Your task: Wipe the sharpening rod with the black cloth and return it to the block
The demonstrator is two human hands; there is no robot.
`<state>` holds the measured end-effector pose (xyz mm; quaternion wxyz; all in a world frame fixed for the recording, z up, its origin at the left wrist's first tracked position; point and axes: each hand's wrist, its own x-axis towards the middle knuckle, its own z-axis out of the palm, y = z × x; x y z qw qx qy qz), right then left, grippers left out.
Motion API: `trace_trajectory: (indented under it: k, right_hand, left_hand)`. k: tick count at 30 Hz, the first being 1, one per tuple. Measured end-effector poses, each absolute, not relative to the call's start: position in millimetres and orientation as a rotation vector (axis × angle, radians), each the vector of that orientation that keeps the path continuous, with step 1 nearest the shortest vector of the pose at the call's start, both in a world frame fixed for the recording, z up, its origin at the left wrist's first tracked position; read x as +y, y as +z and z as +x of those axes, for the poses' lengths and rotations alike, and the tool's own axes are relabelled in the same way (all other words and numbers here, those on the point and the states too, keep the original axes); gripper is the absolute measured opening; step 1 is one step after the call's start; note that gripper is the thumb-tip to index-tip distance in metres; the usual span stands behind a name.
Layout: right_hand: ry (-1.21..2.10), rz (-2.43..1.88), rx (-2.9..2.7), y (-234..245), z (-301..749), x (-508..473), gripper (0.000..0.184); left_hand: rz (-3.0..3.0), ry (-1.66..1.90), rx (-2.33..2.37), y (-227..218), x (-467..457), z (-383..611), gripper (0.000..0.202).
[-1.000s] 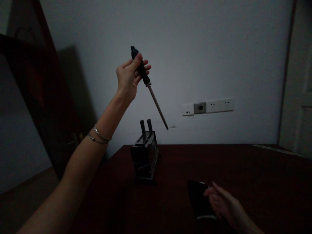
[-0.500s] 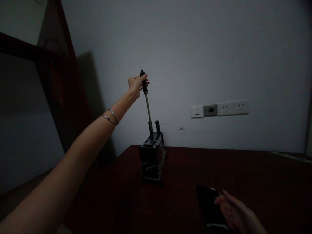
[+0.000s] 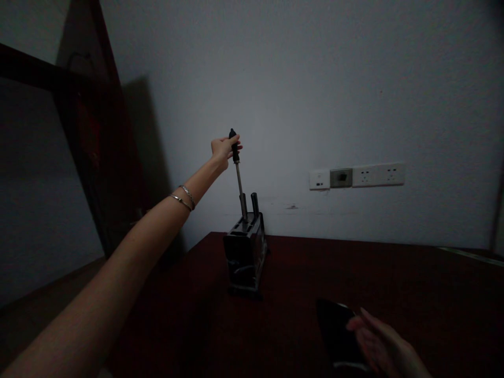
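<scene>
The left arm reaches far forward, two bracelets (image 3: 183, 197) at its wrist; the left hand's (image 3: 222, 151) fingers close around one sharpening steel (image 3: 240, 181), nearly upright, its lower end at the top of one knife block (image 3: 241, 262) bearing two black handles (image 3: 255, 203). The right hand's (image 3: 378, 338) fingers half-curl beside one dark flat object (image 3: 336, 331); whether they grip it, I cannot tell.

Very dim here! Behind the left hand (image 3: 222, 150), the wall (image 3: 283, 100) shows dull grey; left of that grip a soft-edged shadow (image 3: 142, 113) spreads; below it, the tabletop (image 3: 293, 278) sinks almost black.
</scene>
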<state>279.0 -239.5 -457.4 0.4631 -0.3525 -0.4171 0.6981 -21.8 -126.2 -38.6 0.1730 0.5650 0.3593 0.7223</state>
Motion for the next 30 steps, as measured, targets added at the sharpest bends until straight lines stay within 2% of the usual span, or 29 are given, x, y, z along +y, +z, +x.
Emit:
trace_trajectory:
  k: [30]
  right_hand:
    - [1.740,-0.834,-1.007,-455.9,277.8,-239.8,0.050]
  left_hand:
    - [1.586,2.039,1.073,-60.5,-104.6,-18.1,0.010]
